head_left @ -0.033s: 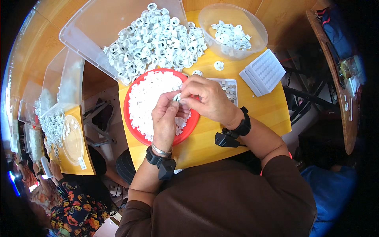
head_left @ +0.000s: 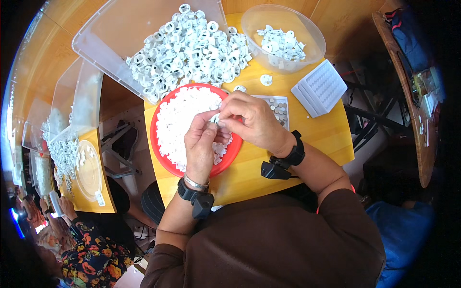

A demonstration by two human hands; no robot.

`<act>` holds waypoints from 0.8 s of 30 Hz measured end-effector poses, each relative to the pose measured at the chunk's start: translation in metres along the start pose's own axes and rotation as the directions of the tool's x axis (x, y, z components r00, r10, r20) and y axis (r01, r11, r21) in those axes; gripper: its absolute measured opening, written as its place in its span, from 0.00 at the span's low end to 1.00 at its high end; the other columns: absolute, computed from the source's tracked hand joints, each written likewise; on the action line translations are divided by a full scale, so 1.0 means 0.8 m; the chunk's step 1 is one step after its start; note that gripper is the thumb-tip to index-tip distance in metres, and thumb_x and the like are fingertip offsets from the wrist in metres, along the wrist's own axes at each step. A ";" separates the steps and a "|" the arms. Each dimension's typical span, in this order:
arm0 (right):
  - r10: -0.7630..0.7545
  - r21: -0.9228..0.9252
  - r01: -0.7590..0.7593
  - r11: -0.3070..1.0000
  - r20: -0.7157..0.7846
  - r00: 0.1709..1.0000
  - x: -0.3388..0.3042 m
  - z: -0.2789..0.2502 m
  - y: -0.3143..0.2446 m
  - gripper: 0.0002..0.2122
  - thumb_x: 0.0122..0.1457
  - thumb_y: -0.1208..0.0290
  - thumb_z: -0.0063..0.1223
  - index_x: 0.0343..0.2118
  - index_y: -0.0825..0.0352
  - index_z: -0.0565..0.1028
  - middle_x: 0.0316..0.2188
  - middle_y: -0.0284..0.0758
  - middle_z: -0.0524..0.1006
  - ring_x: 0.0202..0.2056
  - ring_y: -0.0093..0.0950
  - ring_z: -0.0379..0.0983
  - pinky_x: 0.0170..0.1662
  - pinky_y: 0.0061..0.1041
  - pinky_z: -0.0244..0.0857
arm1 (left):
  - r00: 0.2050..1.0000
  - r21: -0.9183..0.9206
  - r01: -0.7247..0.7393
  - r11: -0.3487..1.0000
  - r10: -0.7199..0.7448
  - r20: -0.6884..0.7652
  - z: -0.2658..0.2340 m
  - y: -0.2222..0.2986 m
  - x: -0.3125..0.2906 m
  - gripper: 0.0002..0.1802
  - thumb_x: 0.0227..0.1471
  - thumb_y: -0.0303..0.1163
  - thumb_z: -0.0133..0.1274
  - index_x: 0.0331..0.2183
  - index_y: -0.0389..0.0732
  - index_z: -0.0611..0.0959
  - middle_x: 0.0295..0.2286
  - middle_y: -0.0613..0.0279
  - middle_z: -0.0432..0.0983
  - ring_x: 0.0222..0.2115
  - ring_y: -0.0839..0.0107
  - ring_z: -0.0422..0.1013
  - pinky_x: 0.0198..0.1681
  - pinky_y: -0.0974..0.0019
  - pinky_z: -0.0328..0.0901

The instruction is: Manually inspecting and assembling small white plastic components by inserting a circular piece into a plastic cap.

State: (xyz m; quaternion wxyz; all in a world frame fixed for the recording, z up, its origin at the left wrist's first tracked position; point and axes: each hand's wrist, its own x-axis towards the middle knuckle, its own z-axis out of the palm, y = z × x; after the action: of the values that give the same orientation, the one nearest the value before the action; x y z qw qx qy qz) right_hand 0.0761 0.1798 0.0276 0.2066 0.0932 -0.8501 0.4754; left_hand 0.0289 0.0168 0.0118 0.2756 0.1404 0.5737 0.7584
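Observation:
Both hands meet over the right side of a red round tray (head_left: 234, 153) heaped with small white plastic pieces (head_left: 185, 125). Between the fingertips is a small white plastic part (head_left: 216, 118), largely covered by them. My left hand (head_left: 201, 137) pinches it from the left, thumb against fingers. From the right, my right hand (head_left: 252, 117) closes its thumb and forefinger on the same part. Just behind my right hand lies a white tray (head_left: 287, 102) with small round grey pieces in it, partly hidden by that hand.
A large clear bin (head_left: 108, 29) spills white round plastic parts (head_left: 192, 48) onto the yellow table (head_left: 326, 139). A clear oval tub (head_left: 314, 36) holds more. Stacked white trays (head_left: 321, 89) stand at the right. A person in a flowered top (head_left: 96, 249) sits at the left.

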 end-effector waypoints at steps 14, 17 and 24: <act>0.048 0.110 -0.037 0.993 -0.101 0.994 -0.001 0.010 -0.005 0.06 0.49 0.81 0.57 0.30 0.69 0.72 0.27 0.38 0.74 0.26 0.30 0.74 0.29 0.26 0.67 | 1.000 -0.052 -0.008 0.999 0.008 -0.007 0.001 0.004 -0.002 0.14 0.59 0.25 0.39 0.45 0.34 0.73 0.28 0.61 0.76 0.25 0.77 0.71 0.29 0.74 0.67; -0.026 0.074 0.034 0.997 -0.105 0.994 0.000 0.012 -0.002 0.06 0.49 0.82 0.55 0.31 0.69 0.73 0.28 0.39 0.75 0.27 0.31 0.74 0.30 0.27 0.68 | 1.000 -0.074 0.009 0.997 -0.011 -0.029 0.001 0.008 0.000 0.14 0.59 0.25 0.39 0.45 0.33 0.73 0.28 0.59 0.76 0.25 0.76 0.72 0.29 0.74 0.68; -0.069 0.027 0.072 0.997 -0.109 0.992 0.003 0.010 -0.005 0.07 0.48 0.83 0.53 0.32 0.69 0.74 0.31 0.38 0.74 0.30 0.34 0.74 0.32 0.28 0.68 | 0.998 -0.227 0.063 0.972 -0.068 -0.011 -0.002 0.007 0.002 0.16 0.57 0.23 0.38 0.47 0.33 0.72 0.31 0.55 0.77 0.26 0.71 0.74 0.31 0.71 0.70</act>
State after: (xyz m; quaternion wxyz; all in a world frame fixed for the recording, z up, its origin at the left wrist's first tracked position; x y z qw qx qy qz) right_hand 0.0733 0.1708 0.0276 0.2672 0.1004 -0.8266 0.4851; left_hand 0.0255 0.0158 0.0161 0.3093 0.0818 0.4905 0.8106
